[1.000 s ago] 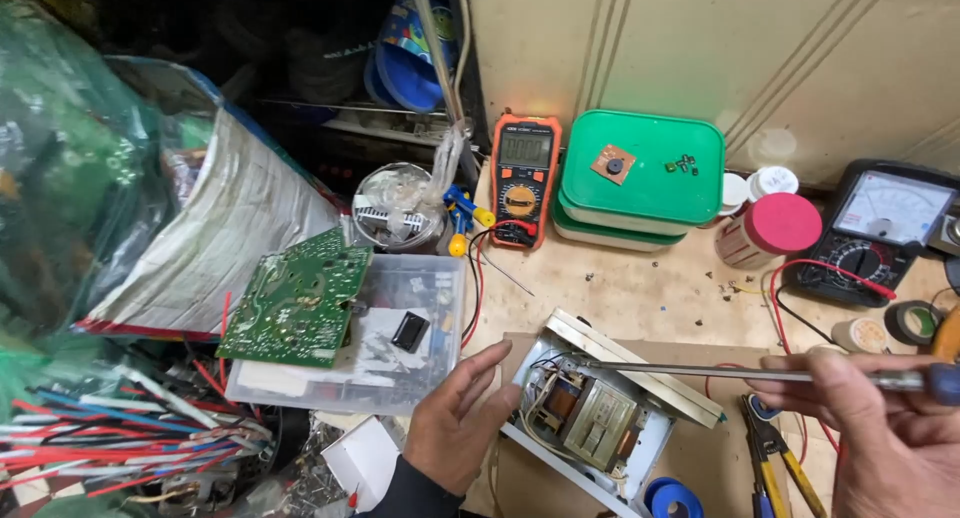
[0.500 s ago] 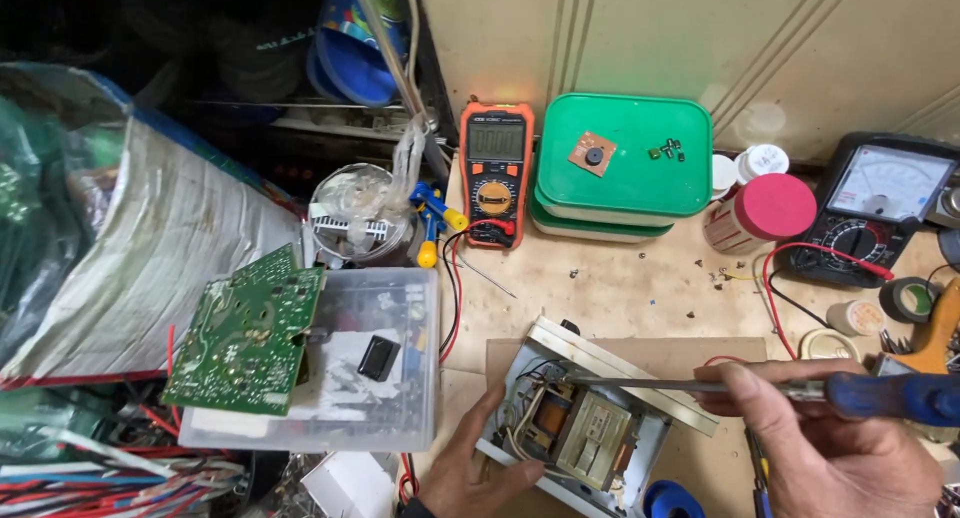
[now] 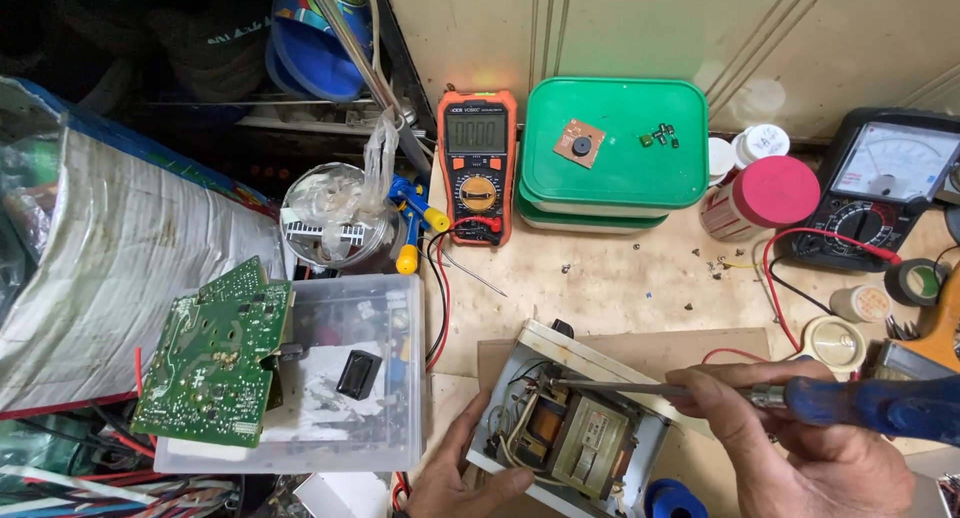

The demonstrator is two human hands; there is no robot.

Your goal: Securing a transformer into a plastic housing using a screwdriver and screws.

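I hold the opened metal box (image 3: 570,433) steady on the table (image 3: 620,278) with my left hand (image 3: 465,478), fingers spread against its side. My right hand (image 3: 800,448) grips the blue-handled screwdriver (image 3: 870,403), tip inside by the transformer (image 3: 585,443). I judge a screw is being worked; next needs steady, straight pressure.

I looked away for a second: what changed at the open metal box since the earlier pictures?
The right hand brought the blue-handled screwdriver in, so its tip now sits inside the open metal box. The left hand stayed on the box's near edge. The box stayed put.
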